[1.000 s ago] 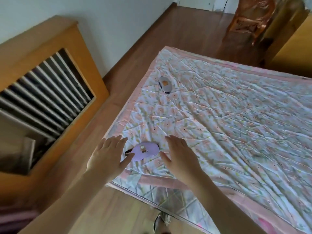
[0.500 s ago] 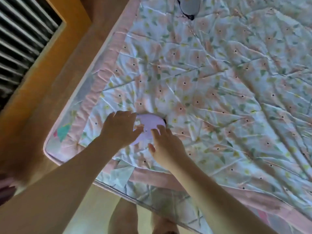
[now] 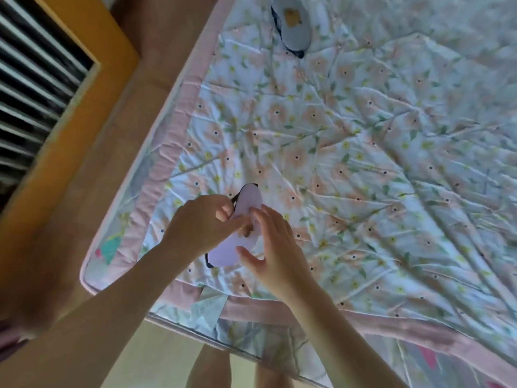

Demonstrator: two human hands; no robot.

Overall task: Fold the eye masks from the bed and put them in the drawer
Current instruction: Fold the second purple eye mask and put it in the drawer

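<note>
A lilac eye mask (image 3: 246,203) with a dark strap lies near the bed's front left corner, between my two hands. My left hand (image 3: 201,225) pinches its middle edge with curled fingers. My right hand (image 3: 274,247) touches the mask's right side with spread, nearly straight fingers and covers part of it. A second eye mask (image 3: 293,26), grey-blue with a yellow patch, lies apart at the top of the view. The bed (image 3: 363,163) is covered by a crumpled floral quilt with a pink border. No drawer is in view.
A wooden radiator cover (image 3: 64,113) with dark slats stands to the left across a strip of wooden floor (image 3: 156,51). My legs (image 3: 212,368) show below the bed's front edge.
My head has tilted down and closer to the bed. Both hands have closed in on the lilac mask; my left hand now pinches it and the mask has turned lengthwise.
</note>
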